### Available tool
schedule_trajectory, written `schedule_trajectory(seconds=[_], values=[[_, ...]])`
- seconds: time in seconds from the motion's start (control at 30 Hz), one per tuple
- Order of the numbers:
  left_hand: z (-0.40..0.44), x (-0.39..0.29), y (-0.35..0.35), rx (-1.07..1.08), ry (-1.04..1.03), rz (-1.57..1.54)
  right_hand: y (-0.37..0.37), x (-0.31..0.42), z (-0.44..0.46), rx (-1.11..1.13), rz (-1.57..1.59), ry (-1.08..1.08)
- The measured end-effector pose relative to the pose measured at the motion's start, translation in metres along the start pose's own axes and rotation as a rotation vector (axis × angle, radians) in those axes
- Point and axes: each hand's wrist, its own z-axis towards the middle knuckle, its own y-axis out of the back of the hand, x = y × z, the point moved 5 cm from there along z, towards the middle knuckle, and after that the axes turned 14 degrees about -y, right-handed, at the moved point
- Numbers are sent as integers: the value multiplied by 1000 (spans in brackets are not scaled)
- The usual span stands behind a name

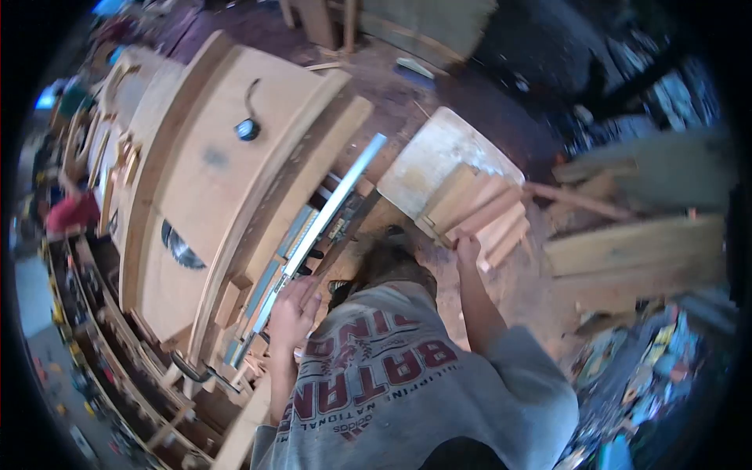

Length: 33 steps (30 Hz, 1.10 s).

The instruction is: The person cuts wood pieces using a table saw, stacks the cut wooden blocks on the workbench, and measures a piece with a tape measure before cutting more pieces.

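My left hand point(293, 315) lies with its fingers stretched out beside the long metal rail point(323, 217) on the edge of the saw table; whether it presses on the rail I cannot tell. My right hand point(468, 249) is closed at the near end of a wooden board point(487, 210), one of several short boards piled together. Under that pile stands a pale, worn square top point(439, 153). A round saw blade point(182, 247) sticks up through the wooden saw table point(223, 172) on my left.
A tape measure point(247, 129) lies on the saw table. A clamp point(194, 370) sits at its near corner. Larger planks point(638, 251) lie on the right, with piled clutter point(634, 384) below them. Along the left run wooden compartments point(106, 337) holding small items.
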Motion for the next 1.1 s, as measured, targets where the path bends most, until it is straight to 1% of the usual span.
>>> schedule_trajectory(seconds=[0.03, 0.07, 0.1, 0.13, 0.17, 0.2, 0.27, 0.3, 0.33, 0.37, 0.4, 0.47, 0.5, 0.53, 0.6, 0.63, 0.7, 0.73, 0.77, 0.8, 0.83, 0.87, 0.9, 0.93, 0.97, 1.0, 1.03, 1.07, 1.1], values=[[-10, 7, -5, -60, 72, -63, -22, 15, -20, 167, 100, -51], [-19, 9, -8, -101, 118, -57, -42, 26, -59, 331, 194, -125], [-22, 8, -12, -146, 93, -120, -61, 46, -104, 371, 144, -131], [-21, 8, -15, -202, 59, -178, -89, 76, -156, 565, 147, -84], [-20, 11, -22, -199, 75, -261, -119, 99, -199, 766, 150, -45], [-17, 12, -27, -199, 84, -344, -145, 111, -226, 817, 101, -48], [-9, 3, -14, -369, 22, -510, -203, 118, -288, 1178, 18, -43], [-9, 8, -7, -399, 22, -577, -228, 116, -317, 1227, -28, -50], [-11, 15, 1, -429, 15, -644, -252, 115, -349, 1326, -68, 1], [-19, 17, 23, -545, 5, -546, -273, 112, -375, 1425, -105, 52], [-33, 21, 38, -597, 18, -530, -293, 106, -391, 1465, -146, 49], [-65, 30, 70, -813, 41, -531, -327, 98, -421, 1528, -295, 231], [-83, 34, 85, -885, 63, -296, -341, 91, -428, 1559, -388, 242], [-98, 44, 91, -913, 70, -291, -354, 86, -445, 1577, -412, 244], [-129, 60, 103, -1031, -18, -71, -375, 77, -479, 1588, -566, 308], [-141, 71, 106, -1048, -7, -76, -383, 80, -483, 1422, -778, 550], [-162, 95, 112, -1073, -3, -209, -392, 101, -485, 1077, -1093, 1165], [-174, 108, 114, -1083, 5, -213, -396, 114, -485, 1058, -803, 1055], [-181, 128, 109, -1027, 88, -432, -398, 124, -485, 1025, -520, 937], [-186, 147, 105, -965, 166, -649, -404, 130, -492, 1032, -533, 942], [-191, 162, 112, -984, 167, -655, -403, 144, -513, 783, -652, 1401], [-192, 180, 118, -942, 173, -763, -404, 149, -536, 479, -746, 1837], [-192, 198, 123, -890, 180, -872, -413, 152, -549, 488, -758, 1841], [-194, 215, 133, -895, 187, -877, -428, 145, -568, 462, -909, 2054], [-192, 234, 143, -847, 178, -932, -442, 138, -581, 424, -1060, 2262], [-190, 252, 154, -797, 167, -985, -460, 145, -590, 428, -1063, 2258], [-189, 268, 172, -801, 172, -987, -483, 148, -597, 481, -1185, 2294], [-188, 277, 190, -738, 153, -985, -503, 147, -598, 542, -1316, 2326], [-186, 283, 201, -678, 139, -983, -518, 149, -597, 564, -1326, 2325]])
